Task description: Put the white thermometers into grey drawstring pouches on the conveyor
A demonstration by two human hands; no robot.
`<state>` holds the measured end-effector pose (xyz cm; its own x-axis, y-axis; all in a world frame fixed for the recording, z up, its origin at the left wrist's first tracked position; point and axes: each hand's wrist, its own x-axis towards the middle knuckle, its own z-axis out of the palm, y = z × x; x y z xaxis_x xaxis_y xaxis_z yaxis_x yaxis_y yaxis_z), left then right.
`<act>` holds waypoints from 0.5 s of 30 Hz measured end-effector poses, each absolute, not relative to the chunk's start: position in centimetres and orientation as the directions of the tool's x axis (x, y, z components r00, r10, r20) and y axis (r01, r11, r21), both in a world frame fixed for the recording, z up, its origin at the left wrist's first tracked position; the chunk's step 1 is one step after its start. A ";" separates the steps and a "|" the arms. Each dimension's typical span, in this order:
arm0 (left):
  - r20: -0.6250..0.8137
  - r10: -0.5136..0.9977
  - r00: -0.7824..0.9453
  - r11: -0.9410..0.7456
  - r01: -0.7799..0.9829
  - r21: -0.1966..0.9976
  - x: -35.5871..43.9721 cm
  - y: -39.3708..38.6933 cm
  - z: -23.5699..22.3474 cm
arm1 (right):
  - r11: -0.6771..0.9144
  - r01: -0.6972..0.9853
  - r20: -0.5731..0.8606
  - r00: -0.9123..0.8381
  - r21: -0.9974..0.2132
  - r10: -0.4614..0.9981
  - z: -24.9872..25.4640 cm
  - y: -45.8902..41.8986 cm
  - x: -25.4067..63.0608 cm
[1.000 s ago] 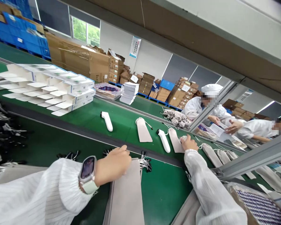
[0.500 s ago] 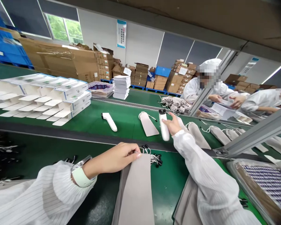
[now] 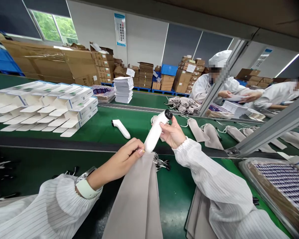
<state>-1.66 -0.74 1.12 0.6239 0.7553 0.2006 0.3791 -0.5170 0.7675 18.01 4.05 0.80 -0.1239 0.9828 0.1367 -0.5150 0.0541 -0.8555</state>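
My left hand pinches the top edge of a grey drawstring pouch, which hangs down over the near bench with other pouches beside it. Closed around a white handheld infrared thermometer with a black end is my right hand. The thermometer tilts, its lower end right at the mouth of the pouch; whether it is inside the opening I cannot tell. Another white thermometer lies on the green conveyor belt. Cords with black ends stick out behind the held pouch.
Open white boxes are stacked at the left. Grey pouches lie along the belt to the right, near a slanting metal post. A tray of batteries stands at the right. Two co-workers in white sit across the line.
My right hand has brought the thermometer left from above the belt to the pouch mouth, tilting it. My left hand keeps its pinch on the pouch. The view has shifted slightly.
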 end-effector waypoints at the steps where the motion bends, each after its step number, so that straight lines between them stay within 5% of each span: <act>1: 0.213 0.772 0.598 -0.505 0.374 0.778 -1.7 -0.7 1.1 | 0.024 -0.505 0.131 -0.178 -0.863 0.975 0.9 3.9 18.0; 6: 0.229 0.875 0.426 -0.403 0.380 0.832 -1.6 -0.5 1.0 | -0.252 -0.121 -0.105 -0.680 -0.960 0.726 0.6 1.4 16.2; 9: 0.283 0.879 0.384 -0.439 0.421 0.793 -1.7 -0.4 1.3 | -0.079 0.161 -0.167 -0.668 -0.984 0.725 -0.1 0.6 15.3; 12: 0.258 0.901 0.348 -0.417 0.539 0.731 -2.4 -1.0 2.6 | 0.297 0.373 0.195 -0.285 -0.879 0.938 -0.9 1.7 16.5; 15: -0.168 0.868 0.467 -0.192 0.627 0.755 -3.6 -2.6 4.9 | 0.463 0.643 0.532 -0.101 -0.610 0.841 -1.4 4.0 19.9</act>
<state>-3.59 -2.58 4.86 0.4670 0.8682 -0.1676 0.6272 -0.1916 0.7549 19.91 4.00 -1.45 -0.1011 0.8406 0.5321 0.6426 0.4635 -0.6101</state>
